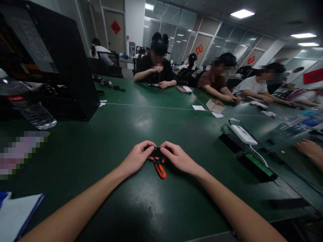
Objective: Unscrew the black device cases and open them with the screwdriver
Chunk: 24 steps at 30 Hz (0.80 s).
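Observation:
Between my two hands is a small black flat piece (156, 152); its exact kind does not show. My left hand (137, 157) pinches its left end with thumb and fingers. The right end is gripped the same way by my right hand (177, 157). Just below, a tool with an orange-and-black handle (160, 169) points toward me on the green table (121, 208). The front part of that tool is hidden by the black piece and my fingers, so its kind cannot be made out.
On the left stand a black computer case (63, 64) and a water bottle (27, 101). To the right lie a white power strip (243, 134), cables and a long black-and-green part (258, 166). A small cardboard box (215, 105) is farther back. Several people sit around the table.

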Motion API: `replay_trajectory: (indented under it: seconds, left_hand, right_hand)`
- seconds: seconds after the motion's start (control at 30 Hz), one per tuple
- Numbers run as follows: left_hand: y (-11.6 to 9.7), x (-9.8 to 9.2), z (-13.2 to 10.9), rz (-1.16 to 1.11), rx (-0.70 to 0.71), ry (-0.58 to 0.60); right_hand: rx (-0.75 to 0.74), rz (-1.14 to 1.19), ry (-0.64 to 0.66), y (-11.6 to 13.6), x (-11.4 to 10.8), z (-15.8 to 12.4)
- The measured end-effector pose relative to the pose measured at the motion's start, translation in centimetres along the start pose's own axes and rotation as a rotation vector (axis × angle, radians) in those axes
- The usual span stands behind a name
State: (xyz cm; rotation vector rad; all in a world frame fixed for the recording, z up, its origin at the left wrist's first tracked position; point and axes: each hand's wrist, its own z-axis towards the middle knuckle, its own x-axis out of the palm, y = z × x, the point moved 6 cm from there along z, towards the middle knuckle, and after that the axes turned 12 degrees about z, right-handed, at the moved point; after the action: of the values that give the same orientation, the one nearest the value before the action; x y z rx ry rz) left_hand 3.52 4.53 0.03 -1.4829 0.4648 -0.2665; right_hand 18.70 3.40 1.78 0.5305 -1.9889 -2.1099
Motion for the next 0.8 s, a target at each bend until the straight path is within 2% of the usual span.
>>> replay_trajectory:
  seconds: [0.17, 0.27, 0.4, 0.5, 0.57, 0.6, 0.67, 0.73, 0.8]
  left_hand:
    - [-0.1, 0.4, 0.0, 0.059, 0.021, 0.009]
    - [-0.5, 0.4, -0.2, 0.131, 0.06, 0.002]
    - [-0.9, 0.4, -0.6, 0.209, 0.114, 0.003]
    - [-0.9, 0.6, -0.7, 0.192, 0.126, 0.046]
    - [-0.8, 0.8, -0.6, 0.195, 0.127, 0.054]
    - [-0.9, 0.8, -0.6, 0.206, 0.129, 0.055]
    - [-1.0, 0.9, -0.6, 0.25, 0.137, 0.059]
    - [-1.3, 0.9, -0.7, 0.31, 0.153, 0.062]
    - [-1.5, 0.9, -0.7, 0.369, 0.169, 0.054]
  right_hand:
    - [0.056, 0.148, 0.003, -0.3, -0.7, -1.5]
    - [0.084, 0.18, 0.041, -0.1, -0.3, -1.6]
    - [0.08, 0.112, 0.033, 0.4, -0.1, -1.8]
    - [0.084, -0.005, 0.047, 0.9, -1.1, -3.2]
    - [0.065, -0.103, 0.007, 1.2, -3.3, -5.0]
    - [0.043, -0.162, -0.056, 1.4, -5.0, -6.2]
    - [-0.031, -0.326, -0.275, 1.8, -9.8, -9.5]
    - [-0.173, -0.589, -0.559, 2.2, -15.2, -13.8]
    - [-0.264, -0.873, -0.764, 1.9, -19.7, -18.1]
